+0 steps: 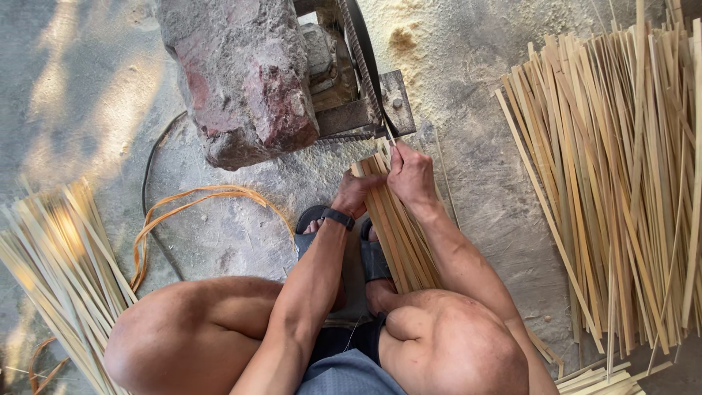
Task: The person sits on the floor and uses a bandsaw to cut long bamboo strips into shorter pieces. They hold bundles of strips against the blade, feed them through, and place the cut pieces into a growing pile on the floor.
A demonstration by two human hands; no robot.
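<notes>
I squat on the ground and hold a bundle of pale bamboo strips (398, 234) upright between my knees. My left hand (356, 192), with a dark band on its wrist, grips the bundle near its top from the left. My right hand (411, 175) closes around the bundle's upper end and pinches a single thin strip that points up toward a metal machine part with a dark belt (365, 69). The bundle's lower end is hidden behind my right knee.
A large reddish-grey stone (241, 73) sits on the machine's base. A big heap of bamboo strips (621, 183) lies at the right, another pile (58, 256) at the left. An orange strap (190, 205) and a dark cable loop across the dusty ground.
</notes>
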